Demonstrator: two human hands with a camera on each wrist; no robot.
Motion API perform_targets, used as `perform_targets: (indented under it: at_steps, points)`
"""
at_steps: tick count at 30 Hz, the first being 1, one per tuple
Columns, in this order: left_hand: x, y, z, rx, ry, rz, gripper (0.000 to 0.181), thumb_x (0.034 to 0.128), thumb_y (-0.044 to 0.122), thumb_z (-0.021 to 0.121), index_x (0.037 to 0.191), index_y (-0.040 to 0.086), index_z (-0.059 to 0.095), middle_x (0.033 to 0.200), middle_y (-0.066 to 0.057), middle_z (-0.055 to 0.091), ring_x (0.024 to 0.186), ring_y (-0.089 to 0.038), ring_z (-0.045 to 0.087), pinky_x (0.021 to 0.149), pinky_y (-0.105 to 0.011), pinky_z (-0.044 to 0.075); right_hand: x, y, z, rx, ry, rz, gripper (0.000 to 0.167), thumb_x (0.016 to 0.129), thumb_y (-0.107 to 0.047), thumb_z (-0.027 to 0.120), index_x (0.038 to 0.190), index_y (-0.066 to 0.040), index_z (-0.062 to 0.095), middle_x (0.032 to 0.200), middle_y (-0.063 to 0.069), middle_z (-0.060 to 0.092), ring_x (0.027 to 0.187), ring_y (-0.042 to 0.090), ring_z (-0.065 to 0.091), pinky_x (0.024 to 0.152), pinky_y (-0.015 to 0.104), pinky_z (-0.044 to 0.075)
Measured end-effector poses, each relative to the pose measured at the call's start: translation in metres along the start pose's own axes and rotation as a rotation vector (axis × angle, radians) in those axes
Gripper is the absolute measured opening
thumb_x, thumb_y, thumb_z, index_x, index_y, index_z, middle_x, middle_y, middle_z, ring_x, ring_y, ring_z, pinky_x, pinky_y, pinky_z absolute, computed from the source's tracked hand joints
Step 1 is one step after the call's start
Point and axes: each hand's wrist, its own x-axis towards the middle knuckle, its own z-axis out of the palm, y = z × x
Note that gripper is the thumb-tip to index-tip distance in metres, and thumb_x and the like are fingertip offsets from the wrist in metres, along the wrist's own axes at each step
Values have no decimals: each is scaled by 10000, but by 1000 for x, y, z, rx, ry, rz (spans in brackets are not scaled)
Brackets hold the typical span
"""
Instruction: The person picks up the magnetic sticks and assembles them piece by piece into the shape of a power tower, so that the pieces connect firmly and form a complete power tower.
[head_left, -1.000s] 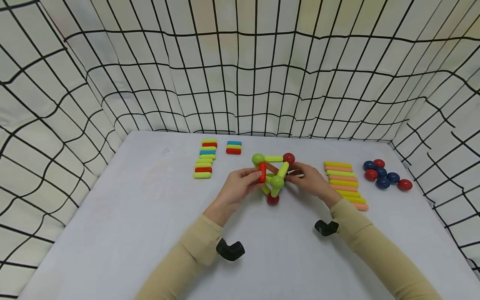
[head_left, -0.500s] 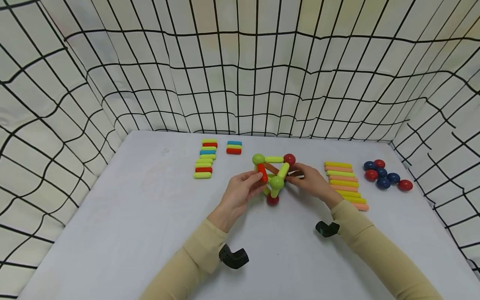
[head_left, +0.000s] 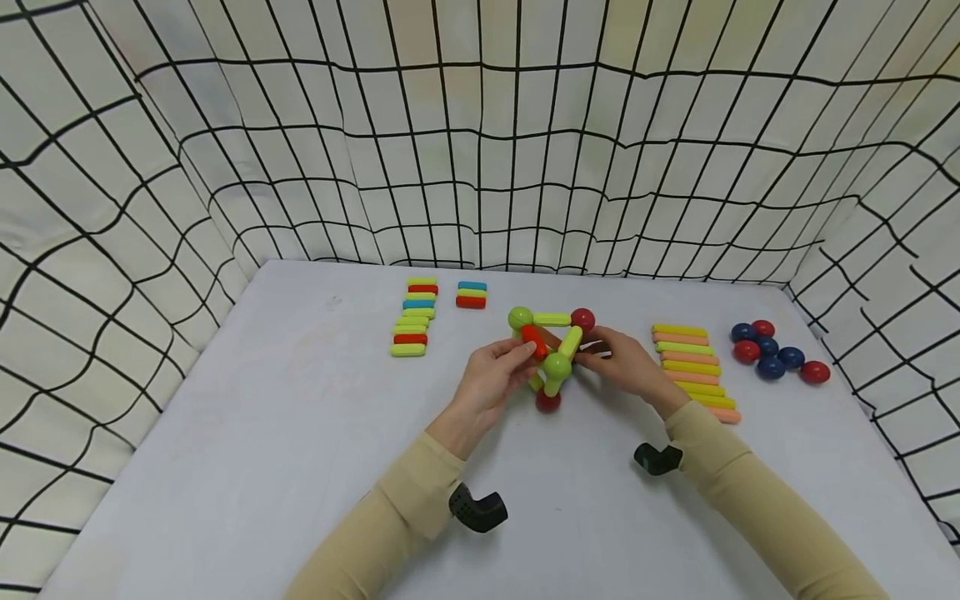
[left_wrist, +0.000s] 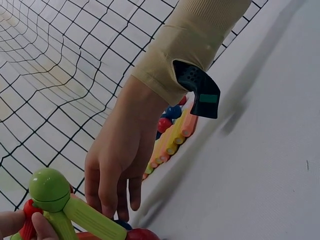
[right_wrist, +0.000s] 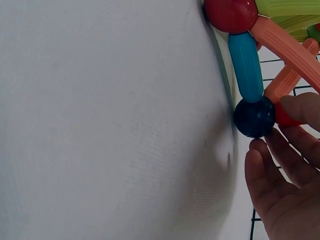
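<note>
A model of coloured rods and balls stands mid-table, with a green ball in front and a dark red ball at the back right. My left hand pinches a short red rod between thumb and fingers, at the model's left side. The rod tilts with its upper end by the rear green ball. At the right side, my right hand pinches another red piece next to a dark blue ball, where a blue rod meets it; fingertips are partly hidden in the head view.
Short rods lie in a column at the left, with a smaller group beside it. Longer yellow, orange and green rods lie right of the model. Blue and red balls sit farther right. Black netting surrounds the white table.
My left hand has moved slightly right, and the red rod it holds has tilted from upright to slanting. My right hand and the model hold nearly the same place.
</note>
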Motion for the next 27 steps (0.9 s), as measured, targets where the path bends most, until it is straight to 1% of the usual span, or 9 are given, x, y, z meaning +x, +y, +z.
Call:
perform_targets:
  at_steps: [4,8,12,17,22,27]
  points:
    - [0,0,2,3,-4,-10,399,951,162,650,1285,-25,537,1169,-131,609,926,-162,599,869,-239,524,-1,0,1,-10,4,16,432,956,-221,637,1331,-34,535,1300,160,584,1173,341,576,949,483,500]
    - [0,-1,2,19,-8,-14,387,952,158,649,1278,-22,543,1135,-123,622,906,-152,591,832,-217,517,-1,0,0,-23,17,19,437,950,-214,646,1325,-23,531,1267,169,598,1161,341,577,946,477,503]
    - [1,-2,3,33,-20,-13,381,956,159,644,1278,-22,554,1113,-116,631,898,-151,585,807,-208,511,-4,2,-1,-23,20,4,493,940,-225,664,1359,-24,500,1256,179,602,1159,346,573,952,480,499]
    - [1,-1,5,54,-21,-20,377,952,172,650,1276,-6,571,1135,-107,630,896,-157,584,812,-218,515,-8,6,-2,-27,17,-1,538,934,-246,671,1379,-19,473,1266,189,598,1161,350,567,940,479,506]
    - [1,-1,5,78,-30,-16,371,947,172,658,1271,8,584,1163,-104,619,874,-156,572,818,-235,511,-10,7,-4,-40,14,1,531,929,-253,678,1361,-12,484,1250,187,604,1147,347,572,936,475,508]
    - [-1,-1,3,99,-51,0,367,952,168,650,1272,7,572,1160,-105,624,908,-163,581,799,-232,507,-15,9,-5,-33,23,-32,488,930,-245,680,1326,-18,507,1232,171,616,1129,335,589,939,474,509]
